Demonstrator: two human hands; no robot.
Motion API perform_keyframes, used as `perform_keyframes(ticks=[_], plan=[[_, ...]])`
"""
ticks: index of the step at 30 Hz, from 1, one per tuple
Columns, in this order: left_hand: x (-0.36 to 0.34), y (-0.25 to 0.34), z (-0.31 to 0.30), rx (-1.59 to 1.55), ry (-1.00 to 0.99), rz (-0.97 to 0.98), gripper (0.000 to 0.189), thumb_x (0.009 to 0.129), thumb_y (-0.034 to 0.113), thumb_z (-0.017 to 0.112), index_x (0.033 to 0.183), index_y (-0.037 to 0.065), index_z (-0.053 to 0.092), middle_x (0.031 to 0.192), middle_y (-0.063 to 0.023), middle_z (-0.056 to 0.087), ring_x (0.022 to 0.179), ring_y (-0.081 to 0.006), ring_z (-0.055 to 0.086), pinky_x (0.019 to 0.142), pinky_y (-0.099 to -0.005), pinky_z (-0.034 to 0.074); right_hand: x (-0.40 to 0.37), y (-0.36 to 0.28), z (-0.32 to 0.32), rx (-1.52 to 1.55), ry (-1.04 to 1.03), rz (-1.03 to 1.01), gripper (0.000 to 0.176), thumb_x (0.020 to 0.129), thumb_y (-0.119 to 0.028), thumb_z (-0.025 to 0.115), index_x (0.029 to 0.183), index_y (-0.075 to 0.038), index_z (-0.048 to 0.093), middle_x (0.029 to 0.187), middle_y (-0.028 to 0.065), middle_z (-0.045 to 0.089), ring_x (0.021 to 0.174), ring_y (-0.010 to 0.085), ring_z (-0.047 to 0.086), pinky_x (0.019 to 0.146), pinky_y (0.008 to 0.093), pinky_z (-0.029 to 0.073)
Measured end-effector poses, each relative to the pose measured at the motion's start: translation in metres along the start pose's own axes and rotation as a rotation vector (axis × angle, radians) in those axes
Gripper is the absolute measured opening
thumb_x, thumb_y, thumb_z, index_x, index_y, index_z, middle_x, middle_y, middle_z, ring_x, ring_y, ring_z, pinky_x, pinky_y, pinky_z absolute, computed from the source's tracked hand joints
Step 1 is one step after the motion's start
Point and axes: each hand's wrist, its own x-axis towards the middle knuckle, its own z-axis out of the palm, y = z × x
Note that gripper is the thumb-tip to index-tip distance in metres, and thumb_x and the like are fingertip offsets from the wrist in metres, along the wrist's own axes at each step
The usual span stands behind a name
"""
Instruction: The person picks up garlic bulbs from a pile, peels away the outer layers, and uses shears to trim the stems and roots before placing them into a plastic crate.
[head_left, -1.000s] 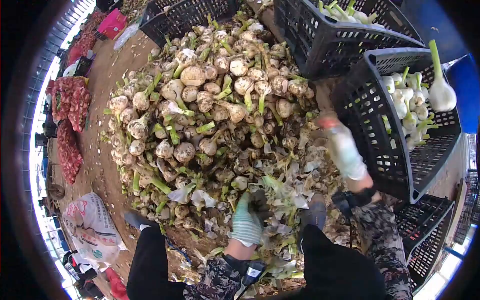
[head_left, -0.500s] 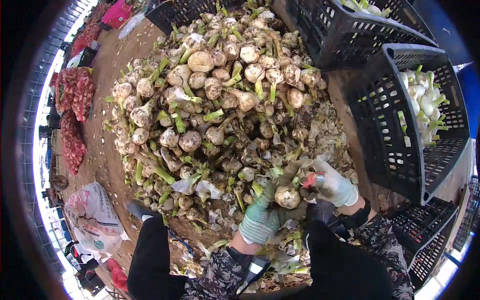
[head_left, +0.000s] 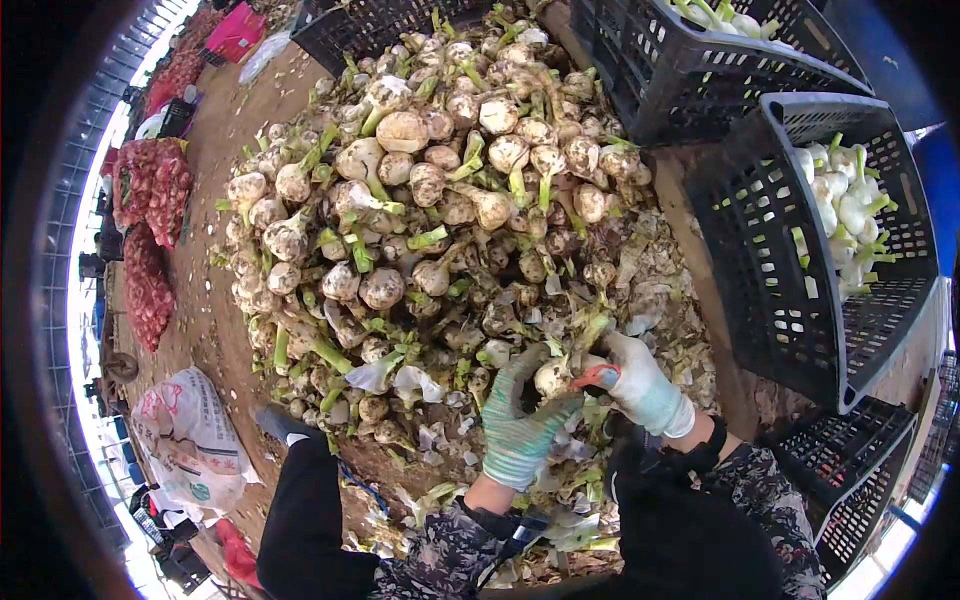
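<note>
My left hand (head_left: pixel 520 425), in a green-and-white striped glove, cups a garlic bulb (head_left: pixel 552 379) between its fingers and thumb. The bulb's pale side faces up, and a green stem (head_left: pixel 597 325) points away from me just above it. My right hand (head_left: pixel 645 385), gloved in white and green, is closed on a small red-handled tool (head_left: pixel 598 376) right beside the bulb. Fingers hide the tool's working end. In front of both hands rises a large heap of soil-stained garlic bulbs (head_left: pixel 402 131) with short green stems.
A black crate (head_left: pixel 775 290) of cleaned white bulbs (head_left: pixel 850 205) stands at the right, another crate (head_left: pixel 690 85) behind it. Low crates (head_left: pixel 840 460) sit by my right arm. Peeled skins (head_left: pixel 430 440) litter the ground. Red mesh sacks (head_left: pixel 150 185) and a white sack (head_left: pixel 190 440) lie left.
The bulb has been turned and moved slightly left and up, now showing a whiter side. My left hand has opened wider around it, and the right hand with the tool has shifted left and down.
</note>
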Motion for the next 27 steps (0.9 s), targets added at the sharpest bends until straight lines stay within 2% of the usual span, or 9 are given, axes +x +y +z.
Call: perform_keyframes(ticks=[8,14,15,17,19,21,23,24,27], plan=[[-0.005,0.005,-0.007,-0.013,-0.048,-0.013,0.06,0.067,0.001,0.073,0.121,-0.001,0.045,0.117,-0.0101,0.051,0.105,-0.0176,0.05,0.09,-0.0291,0.041,-0.001,-0.01,0.001,0.255,-0.091,-0.136,0.04,0.073,-0.027,0.071,0.089,0.006,0.055,0.077,0.0047,0.056,0.072,0.0105,0.05,0.066,0.0273,0.045],[-0.01,0.025,-0.007,-0.14,-0.092,-0.104,0.051,0.075,0.007,0.067,0.121,0.0,0.046,0.114,-0.0096,0.053,0.1,-0.0169,0.053,0.085,-0.0288,0.045,-0.009,-0.025,-0.009,0.247,-0.171,-0.028,0.026,0.073,-0.01,0.066,0.092,0.005,0.057,0.083,0.0061,0.06,0.08,0.0091,0.054,0.072,0.0256,0.045],[-0.009,0.029,-0.007,-0.478,-0.089,-0.25,0.047,0.08,0.017,0.062,0.122,0.001,0.045,0.113,-0.0093,0.054,0.097,-0.0179,0.054,0.082,-0.03,0.047,-0.013,-0.035,-0.009,0.25,-0.178,-0.029,0.025,0.073,-0.009,0.065,0.092,0.005,0.057,0.085,0.0065,0.061,0.081,0.009,0.054,0.073,0.0257,0.044],[-0.011,0.03,-0.007,-0.829,-0.087,-0.367,0.046,0.085,0.026,0.057,0.122,0.002,0.045,0.112,-0.0091,0.054,0.095,-0.019,0.056,0.08,-0.0313,0.049,-0.022,-0.066,-0.001,0.178,-0.183,0.04,0.021,0.074,-0.01,0.063,0.09,0.003,0.058,0.085,0.0082,0.061,0.079,0.0107,0.055,0.07,0.0273,0.045],[-0.007,0.031,-0.007,-0.944,-0.027,-0.618,0.052,0.088,0.044,0.045,0.12,0.004,0.046,0.106,-0.0082,0.056,0.091,-0.0209,0.057,0.075,-0.0344,0.051,-0.025,-0.085,0.001,-0.503,-0.257,-0.395,0.02,0.074,-0.008,0.06,0.093,0.001,0.058,0.083,0.0103,0.061,0.077,0.0174,0.057,0.07,0.0296,0.045],[-0.024,0.06,-0.005,-0.933,-0.046,-0.507,0.052,0.088,0.049,0.042,0.115,0.005,0.05,0.101,-0.0076,0.058,0.091,-0.0209,0.057,0.079,-0.0363,0.049,-0.039,-0.118,0.007,-0.657,-0.248,-0.487,0.024,0.072,-0.005,0.061,0.096,0.001,0.059,0.083,0.0089,0.06,0.075,0.0163,0.058,0.07,0.0281,0.046],[-0.046,0.104,-0.002,-0.838,-0.072,-0.176,0.064,0.085,0.057,0.04,0.122,0.005,0.044,0.117,-0.0101,0.049,0.102,-0.0211,0.053,0.083,-0.0368,0.047,-0.062,-0.167,0.017,-0.3,-0.168,-0.086,0.024,0.073,-0.002,0.06,0.096,0.001,0.059,0.085,0.0094,0.061,0.078,0.0166,0.059,0.073,0.028,0.046],[-0.057,0.119,-0.003,-0.86,-0.081,-0.137,0.064,0.085,0.057,0.04,0.122,0.005,0.044,0.117,-0.0101,0.049,0.102,-0.0211,0.053,0.083,-0.0368,0.047,-0.07,-0.188,0.02,-0.698,-0.113,-0.302,0.023,0.075,-0.001,0.06,0.097,0.001,0.058,0.089,0.0079,0.062,0.081,0.0126,0.058,0.075,0.0266,0.046],[-0.095,0.156,-0.013,-0.4,-0.021,0.247,0.057,0.081,0.016,0.064,0.129,0.003,0.036,0.123,-0.0076,0.045,0.104,-0.0141,0.048,0.088,-0.0287,0.042,-0.103,-0.229,0.048,-0.701,-0.137,-0.424,0.026,0.075,0.001,0.062,0.1,0.002,0.056,0.092,0.0073,0.062,0.084,0.0109,0.057,0.076,0.0257,0.046]])
